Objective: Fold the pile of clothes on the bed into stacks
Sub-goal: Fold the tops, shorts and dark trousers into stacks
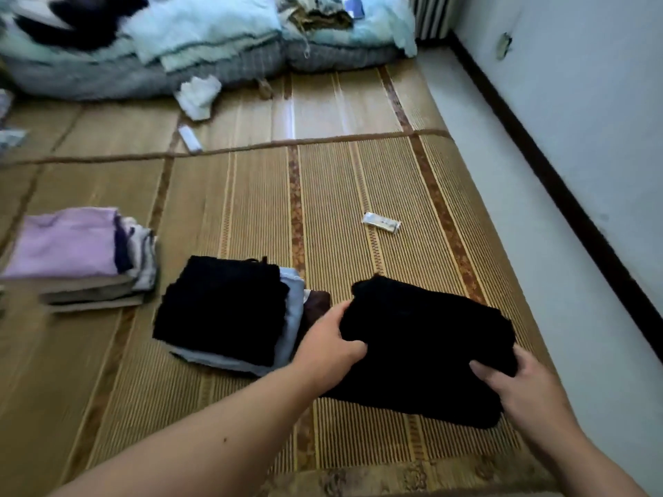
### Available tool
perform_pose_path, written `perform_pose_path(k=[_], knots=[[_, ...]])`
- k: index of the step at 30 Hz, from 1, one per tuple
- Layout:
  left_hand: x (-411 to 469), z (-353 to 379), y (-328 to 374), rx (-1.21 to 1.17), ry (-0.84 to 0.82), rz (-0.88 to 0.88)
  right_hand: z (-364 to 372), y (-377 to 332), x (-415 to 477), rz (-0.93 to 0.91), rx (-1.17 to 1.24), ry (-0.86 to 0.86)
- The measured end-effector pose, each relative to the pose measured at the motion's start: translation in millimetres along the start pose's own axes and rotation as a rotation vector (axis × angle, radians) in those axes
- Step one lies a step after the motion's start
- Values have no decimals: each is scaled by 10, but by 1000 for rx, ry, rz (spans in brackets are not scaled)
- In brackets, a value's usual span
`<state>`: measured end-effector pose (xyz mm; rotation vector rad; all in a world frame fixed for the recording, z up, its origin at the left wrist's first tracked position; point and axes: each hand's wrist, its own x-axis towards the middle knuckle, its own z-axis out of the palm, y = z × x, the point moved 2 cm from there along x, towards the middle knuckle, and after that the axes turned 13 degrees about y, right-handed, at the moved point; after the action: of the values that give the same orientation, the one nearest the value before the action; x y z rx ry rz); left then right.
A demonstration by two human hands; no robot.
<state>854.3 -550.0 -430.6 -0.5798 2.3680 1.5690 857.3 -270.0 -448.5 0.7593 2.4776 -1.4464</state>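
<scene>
While a folded black garment (423, 338) rests on the mat (251, 195) near the bed's right side, the left grip (328, 344) is clamped on its left edge and the right grip (520, 385) pinches its near right corner. Just left sits 1 dark stack (222, 306); a lilac-topped stack (68, 242) lies further left, apart. Open mat stretches ahead, holding 1 small packet (381, 223). Unfolded clothes (201, 34) heap along the far edge.

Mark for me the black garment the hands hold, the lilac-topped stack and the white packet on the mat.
black garment (427, 331): head view, middle of its folded top face.
lilac-topped stack (61, 242): head view, centre of the lilac top layer.
white packet (381, 223): head view, middle of the wrapper.
</scene>
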Motion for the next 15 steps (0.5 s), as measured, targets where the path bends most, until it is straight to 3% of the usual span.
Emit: perform_pose_path(k=[9, 15], knots=[[-518, -1636, -260, -9, 332, -102, 1095, -1381, -546, -111, -8, -454], [-162, -2429, -583, 44, 393, -153, 1975, -1713, -770, -38, 57, -489]])
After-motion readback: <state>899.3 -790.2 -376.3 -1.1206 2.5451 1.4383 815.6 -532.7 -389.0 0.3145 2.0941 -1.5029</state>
